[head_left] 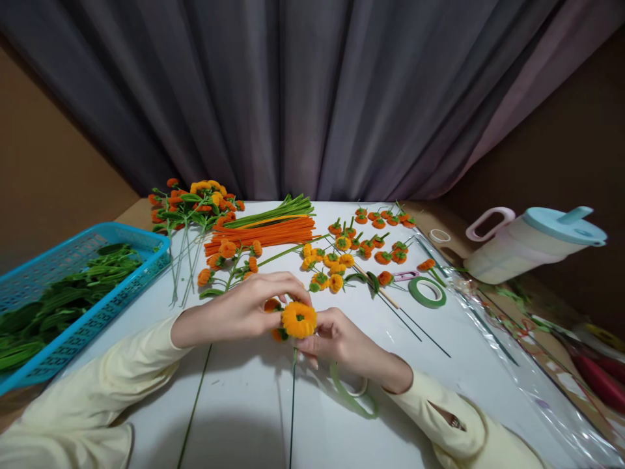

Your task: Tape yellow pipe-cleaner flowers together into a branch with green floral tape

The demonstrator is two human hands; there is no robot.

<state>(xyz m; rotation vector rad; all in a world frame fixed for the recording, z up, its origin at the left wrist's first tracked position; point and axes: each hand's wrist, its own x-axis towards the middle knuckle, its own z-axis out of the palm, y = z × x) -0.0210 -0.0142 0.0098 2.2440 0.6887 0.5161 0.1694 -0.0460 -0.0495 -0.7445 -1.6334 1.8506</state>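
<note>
A yellow-orange pipe-cleaner flower on a thin green stem sits between both my hands, low in the middle of the white table. My left hand curls over it from the left, fingertips pinched at its top. My right hand grips it from the right and below, fingers closed around the stem. A strip of green floral tape trails from my right hand. A smaller orange flower shows under my left fingers.
A blue basket of green leaves stands at the left. Orange and green pipe cleaners, finished flowers, small pumpkins and a green tape roll lie behind. A lidded pitcher stands at the right.
</note>
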